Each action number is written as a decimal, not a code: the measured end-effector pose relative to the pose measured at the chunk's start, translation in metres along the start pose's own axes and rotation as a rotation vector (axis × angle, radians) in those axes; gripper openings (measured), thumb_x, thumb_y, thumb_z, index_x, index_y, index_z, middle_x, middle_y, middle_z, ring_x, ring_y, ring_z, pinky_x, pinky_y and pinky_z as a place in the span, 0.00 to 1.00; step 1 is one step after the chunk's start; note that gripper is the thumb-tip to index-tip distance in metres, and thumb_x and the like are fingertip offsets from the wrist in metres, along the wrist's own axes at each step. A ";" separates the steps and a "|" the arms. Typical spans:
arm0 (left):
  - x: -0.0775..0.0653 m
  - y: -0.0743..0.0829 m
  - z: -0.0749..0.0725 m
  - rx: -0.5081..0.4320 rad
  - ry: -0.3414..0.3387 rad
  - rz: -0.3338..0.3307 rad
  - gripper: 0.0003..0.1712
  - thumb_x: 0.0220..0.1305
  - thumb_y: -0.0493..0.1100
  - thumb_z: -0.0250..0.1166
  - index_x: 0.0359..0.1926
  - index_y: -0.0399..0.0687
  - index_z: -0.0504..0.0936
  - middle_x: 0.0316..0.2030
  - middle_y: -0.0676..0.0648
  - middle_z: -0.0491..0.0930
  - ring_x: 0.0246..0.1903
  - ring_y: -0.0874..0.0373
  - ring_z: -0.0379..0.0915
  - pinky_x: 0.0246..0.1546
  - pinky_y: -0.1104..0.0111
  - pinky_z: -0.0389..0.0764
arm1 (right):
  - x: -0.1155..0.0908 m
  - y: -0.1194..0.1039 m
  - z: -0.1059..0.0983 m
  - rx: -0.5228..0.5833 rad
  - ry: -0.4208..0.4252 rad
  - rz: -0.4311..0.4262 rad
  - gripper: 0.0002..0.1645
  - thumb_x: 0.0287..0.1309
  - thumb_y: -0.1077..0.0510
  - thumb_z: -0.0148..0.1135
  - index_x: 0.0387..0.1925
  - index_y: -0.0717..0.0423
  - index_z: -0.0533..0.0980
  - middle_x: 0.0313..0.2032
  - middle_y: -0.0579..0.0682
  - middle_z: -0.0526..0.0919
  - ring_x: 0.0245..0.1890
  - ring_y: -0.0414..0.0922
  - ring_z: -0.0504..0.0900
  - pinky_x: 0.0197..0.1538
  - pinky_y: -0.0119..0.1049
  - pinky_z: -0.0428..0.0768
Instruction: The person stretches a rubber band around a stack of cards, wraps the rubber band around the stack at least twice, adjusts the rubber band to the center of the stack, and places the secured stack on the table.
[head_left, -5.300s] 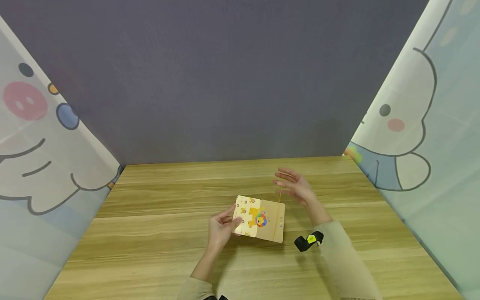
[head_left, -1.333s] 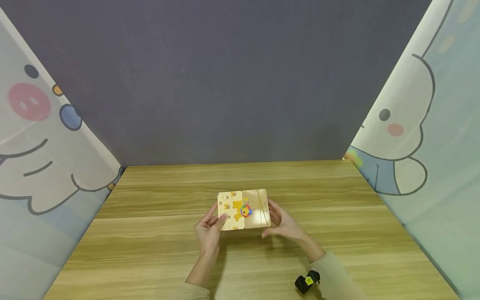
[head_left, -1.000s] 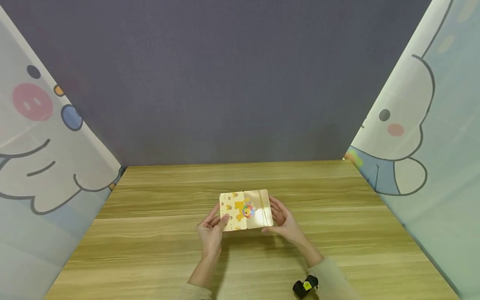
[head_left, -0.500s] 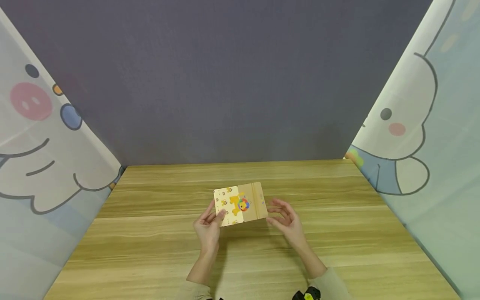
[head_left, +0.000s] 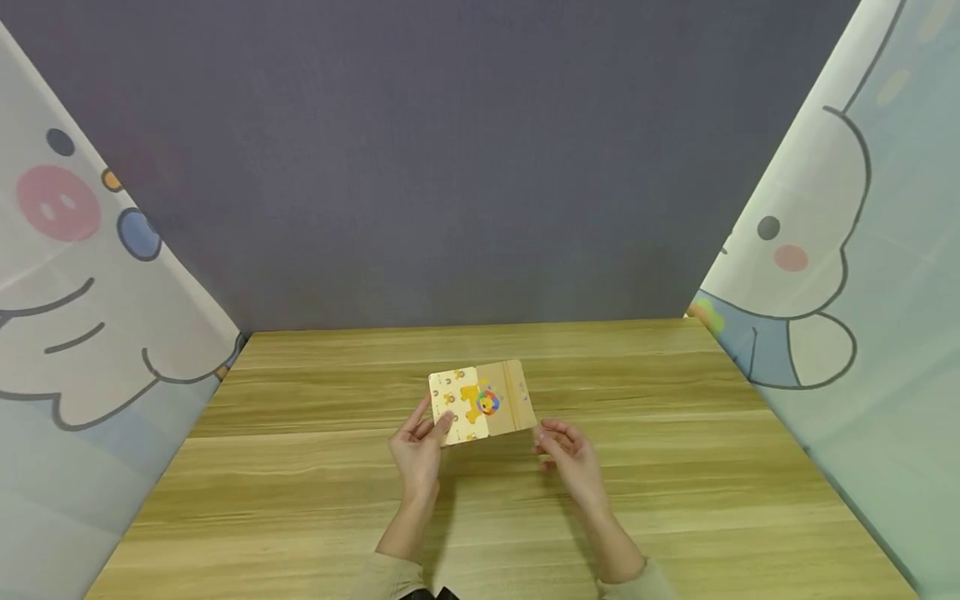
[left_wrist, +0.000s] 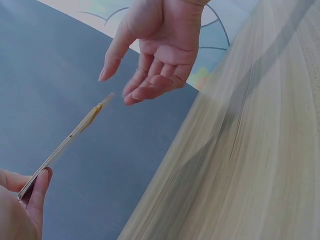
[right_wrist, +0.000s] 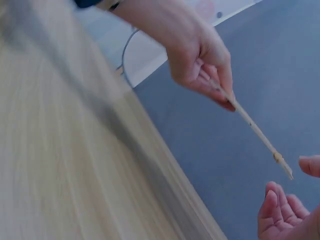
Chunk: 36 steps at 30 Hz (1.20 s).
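My left hand (head_left: pixel 418 458) pinches the left edge of a thin booklet (head_left: pixel 483 404), thumb on top and fingers beneath. Its cover is half cream with a small print, half kraft brown, with a yellow lion across the middle. A tan rubber band (head_left: pixel 512 398) circles the brown half near the right end, its strands almost parallel. Side-on in the left wrist view, the booklet (left_wrist: pixel 65 145) is held up off the table with the band (left_wrist: pixel 91 119) around it. My right hand (head_left: pixel 573 462), fingers loosely bent, is just off the lower right corner, holding nothing.
A wood-grain table (head_left: pixel 300 483) lies beneath both hands. Behind it rises a dark grey panel (head_left: pixel 465 167). Cartoon-printed cloths hang on the left (head_left: pixel 112 333) and right (head_left: pixel 885 333).
Earlier my right hand stretched the rubber band up from the booklet. The band's crossed strands then straightened. Lately the right hand has drawn back and down, and the booklet has tilted up to the right.
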<state>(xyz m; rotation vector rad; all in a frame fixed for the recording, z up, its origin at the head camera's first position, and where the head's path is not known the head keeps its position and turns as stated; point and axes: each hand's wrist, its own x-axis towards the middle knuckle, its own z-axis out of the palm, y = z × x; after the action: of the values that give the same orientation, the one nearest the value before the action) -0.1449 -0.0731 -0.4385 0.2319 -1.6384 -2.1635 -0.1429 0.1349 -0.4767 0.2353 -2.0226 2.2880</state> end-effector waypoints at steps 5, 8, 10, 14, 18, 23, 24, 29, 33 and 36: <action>0.002 0.000 0.005 -0.012 0.012 0.015 0.26 0.48 0.27 0.64 0.52 0.33 0.72 0.11 0.53 0.72 0.05 0.71 0.50 0.05 0.84 0.53 | -0.004 -0.023 0.012 0.002 0.053 0.154 0.24 0.56 0.51 0.57 0.45 0.67 0.67 0.38 0.60 0.78 0.30 0.43 0.76 0.29 0.34 0.76; 0.003 0.001 0.007 -0.028 0.018 0.018 0.25 0.48 0.27 0.64 0.51 0.34 0.73 0.10 0.53 0.71 0.06 0.70 0.50 0.05 0.84 0.53 | -0.002 -0.033 0.018 0.016 0.075 0.244 0.26 0.55 0.49 0.57 0.45 0.67 0.68 0.36 0.56 0.78 0.29 0.42 0.76 0.28 0.31 0.75; 0.004 0.002 0.008 -0.040 0.018 0.014 0.26 0.48 0.27 0.65 0.51 0.34 0.73 0.10 0.53 0.70 0.07 0.70 0.53 0.05 0.84 0.56 | 0.001 -0.036 0.021 0.042 0.086 0.293 0.25 0.56 0.50 0.57 0.44 0.68 0.69 0.35 0.54 0.78 0.28 0.42 0.76 0.27 0.30 0.74; 0.004 0.002 0.011 -0.050 0.029 0.004 0.25 0.47 0.28 0.65 0.51 0.33 0.73 0.13 0.51 0.74 0.08 0.69 0.58 0.06 0.83 0.61 | 0.004 -0.038 0.026 0.081 0.096 0.329 0.21 0.56 0.50 0.58 0.39 0.66 0.72 0.31 0.51 0.78 0.27 0.41 0.75 0.25 0.29 0.73; 0.004 0.002 0.013 -0.071 0.037 -0.009 0.25 0.47 0.27 0.66 0.50 0.33 0.74 0.14 0.48 0.76 0.08 0.68 0.61 0.10 0.79 0.71 | 0.004 -0.038 0.030 0.099 0.088 0.314 0.16 0.57 0.51 0.56 0.29 0.61 0.74 0.28 0.49 0.77 0.25 0.41 0.74 0.26 0.29 0.72; 0.003 0.002 0.014 -0.082 0.033 -0.016 0.25 0.47 0.27 0.66 0.50 0.32 0.74 0.15 0.47 0.77 0.10 0.65 0.67 0.16 0.69 0.78 | 0.003 -0.038 0.034 0.102 0.100 0.307 0.14 0.57 0.54 0.57 0.28 0.63 0.74 0.26 0.49 0.78 0.23 0.40 0.74 0.25 0.28 0.72; 0.003 0.002 0.014 -0.082 0.032 -0.015 0.25 0.47 0.27 0.65 0.50 0.33 0.74 0.15 0.48 0.77 0.10 0.66 0.66 0.16 0.69 0.78 | 0.003 -0.038 0.035 0.103 0.105 0.306 0.13 0.57 0.55 0.57 0.28 0.64 0.74 0.26 0.49 0.78 0.23 0.39 0.74 0.25 0.27 0.72; 0.002 0.001 0.015 -0.069 0.024 -0.003 0.24 0.47 0.27 0.65 0.50 0.32 0.74 0.13 0.51 0.74 0.08 0.69 0.61 0.11 0.78 0.73 | 0.002 -0.039 0.041 0.111 0.111 0.315 0.13 0.55 0.57 0.59 0.29 0.66 0.74 0.24 0.48 0.79 0.21 0.39 0.74 0.24 0.26 0.72; 0.000 0.001 0.015 -0.044 0.000 0.012 0.24 0.48 0.27 0.65 0.50 0.32 0.73 0.10 0.53 0.70 0.06 0.71 0.55 0.07 0.84 0.63 | 0.001 -0.039 0.045 0.118 0.091 0.346 0.14 0.52 0.57 0.62 0.30 0.67 0.75 0.23 0.47 0.80 0.19 0.38 0.74 0.23 0.26 0.73; -0.001 0.000 0.015 -0.043 -0.013 0.013 0.24 0.48 0.27 0.64 0.50 0.32 0.73 0.11 0.53 0.70 0.06 0.70 0.52 0.08 0.84 0.62 | 0.001 -0.038 0.046 0.122 0.084 0.359 0.14 0.52 0.57 0.62 0.30 0.68 0.75 0.22 0.48 0.80 0.18 0.39 0.74 0.21 0.25 0.73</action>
<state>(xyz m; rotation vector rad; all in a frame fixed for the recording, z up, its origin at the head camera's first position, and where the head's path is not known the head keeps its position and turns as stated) -0.1492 -0.0597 -0.4339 0.1942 -1.5943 -2.1919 -0.1352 0.0945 -0.4341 -0.2347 -2.0234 2.5775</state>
